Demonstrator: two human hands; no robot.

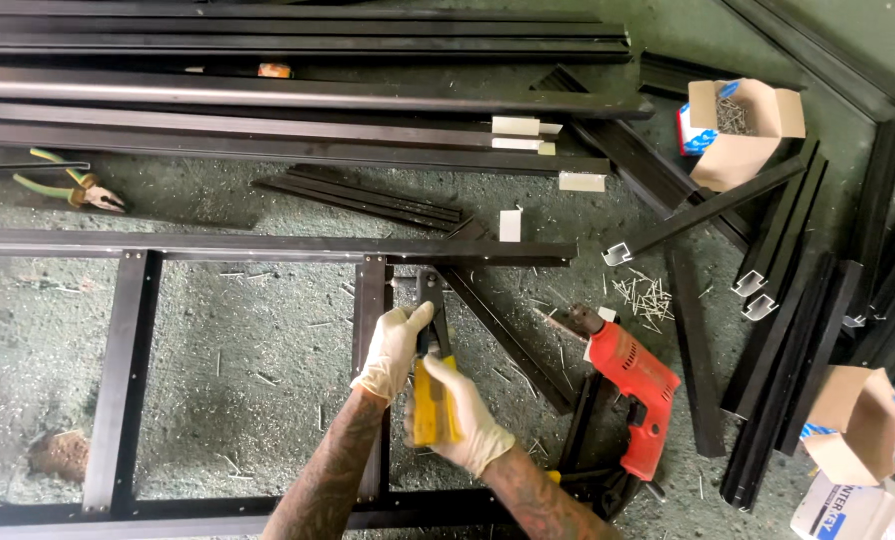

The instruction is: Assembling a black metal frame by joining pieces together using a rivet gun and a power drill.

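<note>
both hands, left and right, clench your yellow riveter at the frame; hold its nose square, squeeze steadily, keep clear of the drill.

Both gloved hands, left and right, grip closed, forearms converging.

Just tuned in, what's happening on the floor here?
A person in white gloves works a yellow-handled hand riveter with both hands, its nose set against the top of a dark metal frame lying on the concrete floor. The left hand steadies the tool's upper part; the right hand squeezes the handles. A red power drill lies just right, with loose rivets, open cardboard boxes and pliers around.
</note>
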